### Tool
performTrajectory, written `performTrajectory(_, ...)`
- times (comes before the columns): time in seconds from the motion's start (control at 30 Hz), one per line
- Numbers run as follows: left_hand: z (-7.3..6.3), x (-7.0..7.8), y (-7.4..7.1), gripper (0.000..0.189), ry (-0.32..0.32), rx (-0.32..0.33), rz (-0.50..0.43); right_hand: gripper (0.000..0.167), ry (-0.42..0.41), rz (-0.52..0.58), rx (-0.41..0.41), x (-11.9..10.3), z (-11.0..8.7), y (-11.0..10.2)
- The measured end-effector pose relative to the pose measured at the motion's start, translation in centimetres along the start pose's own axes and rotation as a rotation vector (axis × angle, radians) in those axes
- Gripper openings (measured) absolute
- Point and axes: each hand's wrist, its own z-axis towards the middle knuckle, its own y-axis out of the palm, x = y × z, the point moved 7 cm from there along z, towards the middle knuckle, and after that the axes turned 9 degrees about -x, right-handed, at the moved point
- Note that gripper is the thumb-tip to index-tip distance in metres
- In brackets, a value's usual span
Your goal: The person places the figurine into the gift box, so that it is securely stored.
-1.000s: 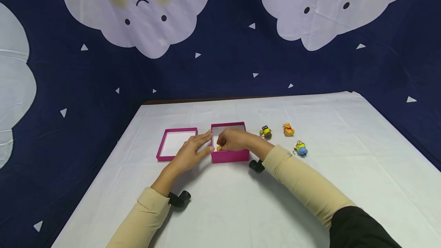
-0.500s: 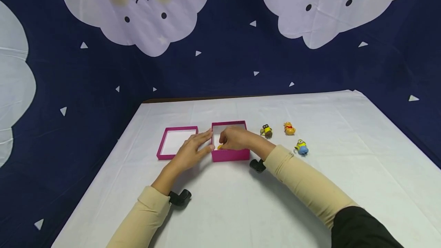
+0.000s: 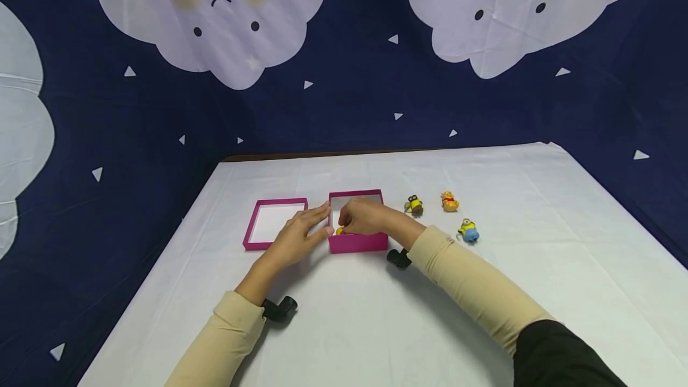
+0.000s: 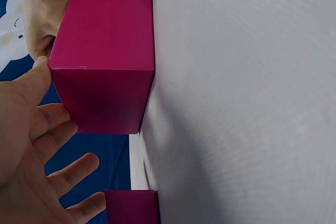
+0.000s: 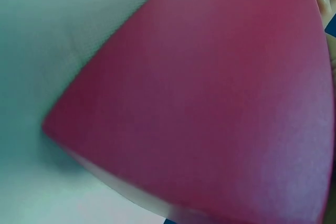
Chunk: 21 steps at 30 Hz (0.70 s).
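Note:
An uncovered magenta box (image 3: pixel 359 245) stands in the middle of the white table. My right hand (image 3: pixel 364 216) reaches down into it from the right with curled fingers. A small yellow toy (image 3: pixel 340 231) shows at those fingertips, mostly hidden by the hand and the front wall, so its exact kind is unclear. Against the box's left wall rest the fingertips of my left hand (image 3: pixel 298 237), fingers extended. In the left wrist view the thumb of the left hand (image 4: pixel 26 129) touches the box's (image 4: pixel 105 98) top corner. The right wrist view shows mostly the box's magenta wall (image 5: pixel 199 98).
The magenta-rimmed lid (image 3: pixel 249 226) lies inner side up, left of the box. Right of the box are a yellow-and-brown Minion figure (image 3: pixel 414 206), an orange Winnie-the-Pooh figure (image 3: pixel 449 202) and a yellow-and-blue Minion figure (image 3: pixel 469 231). A dark blue cloud-print backdrop (image 3: pixel 355 118) hangs behind the table.

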Motion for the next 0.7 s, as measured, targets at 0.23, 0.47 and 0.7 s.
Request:
performTrajectory(0.23, 0.07, -0.17, -0.01, 0.055, 0.002, -0.005, -0.003, 0.022, -0.038, 0.002, 0.005, -0.23, -0.03, -0.02)
performTrajectory(0.47, 0.09, -0.08, -0.18, 0.053, 0.011, 0.012, 0.008, 0.024, -0.036, 0.004, 0.015, -0.06, 0.18, -0.07)
performTrajectory(0.7, 0.09, -0.30, -0.01, 0.054, -0.006, -0.005, 0.009, 0.032, -0.035, 0.028, 0.025, 0.14, -0.24, -0.12)
